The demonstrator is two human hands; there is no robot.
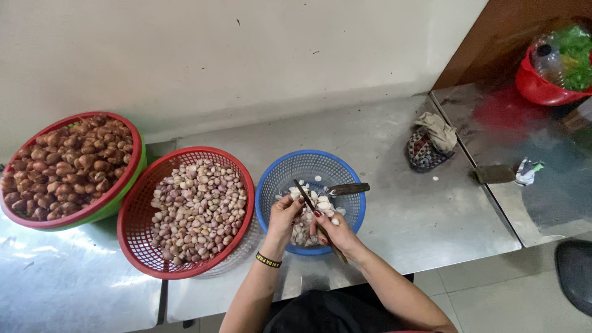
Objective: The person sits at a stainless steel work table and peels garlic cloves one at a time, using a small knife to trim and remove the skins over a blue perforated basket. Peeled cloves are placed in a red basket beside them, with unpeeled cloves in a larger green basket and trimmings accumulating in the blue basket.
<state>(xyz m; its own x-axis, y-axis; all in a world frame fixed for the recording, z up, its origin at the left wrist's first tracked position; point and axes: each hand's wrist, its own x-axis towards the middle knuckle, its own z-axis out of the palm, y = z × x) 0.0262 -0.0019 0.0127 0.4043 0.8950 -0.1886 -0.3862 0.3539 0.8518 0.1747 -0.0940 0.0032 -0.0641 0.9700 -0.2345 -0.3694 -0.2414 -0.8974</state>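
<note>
Steel-topped, our long shiny counter (pixel 419 209) carries a round red plastic basket of brown unpeeled shallots (pixel 69 168), a red mesh basket of pale pink shallots (pixel 196 209) and a smaller blue mesh basket (pixel 290 169) of peeled white cloves. Over the blue basket our left hand (pixel 285 216) pinches a small clove between curled fingers, while our right hand (pixel 336 231) has its fingers closed around a thin dark knife (pixel 306 197).

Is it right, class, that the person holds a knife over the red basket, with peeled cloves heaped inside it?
Not quite. The head view shows both hands, left hand and right hand, holding the knife over the blue basket, where the peeled cloves lie. The red basket sits to its left.
</note>
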